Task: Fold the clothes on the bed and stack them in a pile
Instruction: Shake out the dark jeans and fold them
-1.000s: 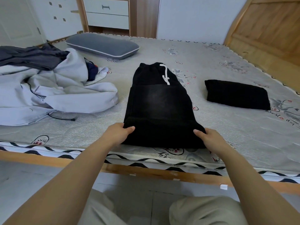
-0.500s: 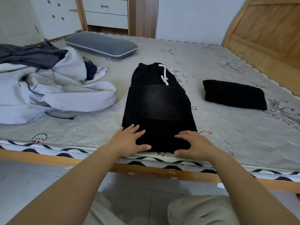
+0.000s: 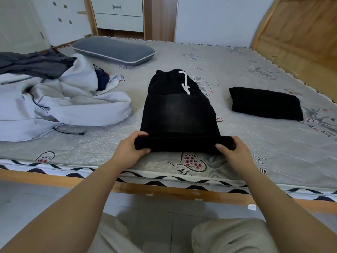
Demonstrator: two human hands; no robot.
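The bed [image 3: 237, 73] carried everything: a rumpled heap of pale and dark clothes [image 3: 60, 99] on its left side, a grey pillow [image 3: 113, 51] toward the far edge, a folded black garment [image 3: 264, 104] lying well apart to the right, and the black trousers [image 3: 179, 110] in the middle, waistband and white drawstring [image 3: 185, 83] at the far end. No container was present; the folded black garment looked like the start of the pile. The trousers appeared to be thick, soft, washed cloth: limp, moderately heavy, not slippery or fragile, likely to sag if lifted by one point. The near end was turned up into a thick fold. The left hand [image 3: 132, 149] gripped the fold's left corner and the right hand [image 3: 231, 149] its right corner, fingers curled round the cloth. Both outer corners seemed the right hold.
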